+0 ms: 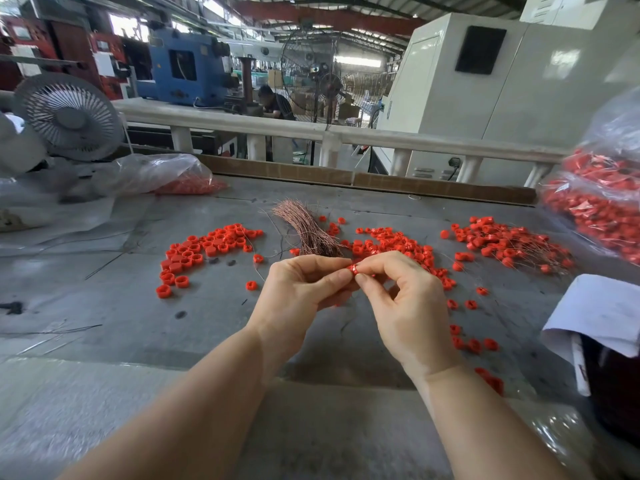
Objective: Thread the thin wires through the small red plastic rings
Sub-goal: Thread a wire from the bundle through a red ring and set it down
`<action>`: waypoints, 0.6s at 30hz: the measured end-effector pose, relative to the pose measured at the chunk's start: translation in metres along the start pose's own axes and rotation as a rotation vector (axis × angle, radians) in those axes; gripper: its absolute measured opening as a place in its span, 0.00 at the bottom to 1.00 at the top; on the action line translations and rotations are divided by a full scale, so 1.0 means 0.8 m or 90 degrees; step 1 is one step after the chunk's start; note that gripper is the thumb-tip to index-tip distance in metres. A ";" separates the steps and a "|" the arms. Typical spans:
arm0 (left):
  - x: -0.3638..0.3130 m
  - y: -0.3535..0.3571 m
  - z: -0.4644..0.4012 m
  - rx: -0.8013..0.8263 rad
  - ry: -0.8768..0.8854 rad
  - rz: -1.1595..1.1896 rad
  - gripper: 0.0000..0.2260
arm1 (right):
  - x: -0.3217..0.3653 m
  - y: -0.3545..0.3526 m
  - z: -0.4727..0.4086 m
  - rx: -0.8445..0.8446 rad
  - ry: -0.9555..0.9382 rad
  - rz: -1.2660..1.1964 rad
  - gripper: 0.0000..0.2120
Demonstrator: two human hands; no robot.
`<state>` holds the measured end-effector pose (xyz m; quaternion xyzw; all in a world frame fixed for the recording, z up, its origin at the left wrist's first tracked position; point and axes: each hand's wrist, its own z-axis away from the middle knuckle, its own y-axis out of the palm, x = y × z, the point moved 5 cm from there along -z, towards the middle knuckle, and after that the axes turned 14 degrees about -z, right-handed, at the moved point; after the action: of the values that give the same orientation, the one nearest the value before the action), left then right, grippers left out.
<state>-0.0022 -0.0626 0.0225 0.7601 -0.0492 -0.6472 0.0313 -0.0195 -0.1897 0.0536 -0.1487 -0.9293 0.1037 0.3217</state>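
Red ring (354, 269) sits pinched between both hands above the desk (121, 306), left hand (301, 289) and right hand (405, 299) each gripping it by fingertips. Copper wires (304, 226) lie bundled just behind, among loose rings (204, 251).

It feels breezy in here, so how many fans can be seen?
2: a small grey fan at the table's far left, and a tall pedestal fan standing beyond the railing near the middle. Others may be hidden behind machines.

Left hand (300, 289) and right hand (398, 299) fingertip to fingertip, each grip pinched.
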 end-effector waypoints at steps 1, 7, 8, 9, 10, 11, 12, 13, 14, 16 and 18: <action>0.001 0.000 0.000 0.001 -0.006 0.000 0.05 | 0.000 0.000 0.000 0.000 0.004 0.008 0.03; 0.000 0.001 0.002 0.004 -0.016 0.006 0.05 | 0.001 0.001 0.000 -0.002 0.001 0.030 0.02; 0.000 0.001 0.002 0.001 -0.018 0.007 0.05 | 0.003 0.002 0.000 0.000 -0.012 0.037 0.03; 0.001 0.000 0.002 -0.002 -0.021 0.011 0.05 | 0.005 0.002 0.000 0.002 -0.023 0.041 0.03; 0.001 0.000 0.001 -0.005 -0.025 0.018 0.05 | 0.006 0.003 0.001 0.004 -0.030 0.044 0.03; 0.002 -0.001 0.001 -0.008 -0.030 0.025 0.05 | 0.007 0.003 0.001 0.007 -0.034 0.044 0.03; 0.003 -0.001 0.001 -0.008 -0.036 0.031 0.05 | 0.008 0.003 0.002 0.009 -0.036 0.045 0.03; 0.004 -0.001 0.001 -0.006 -0.041 0.035 0.06 | 0.009 0.003 0.002 0.011 -0.040 0.048 0.03; 0.004 -0.001 0.001 -0.003 -0.046 0.038 0.08 | 0.010 0.003 0.002 0.011 -0.045 0.056 0.03; 0.005 -0.001 0.001 0.002 -0.056 0.043 0.11 | 0.012 0.003 0.003 0.007 -0.055 0.080 0.04; 0.007 0.000 0.001 0.008 -0.066 0.051 0.12 | 0.015 0.004 0.004 -0.001 -0.059 0.111 0.05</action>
<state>-0.0020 -0.0628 0.0172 0.7232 -0.0849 -0.6836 0.0498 -0.0299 -0.1834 0.0567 -0.2243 -0.9268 0.1372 0.2680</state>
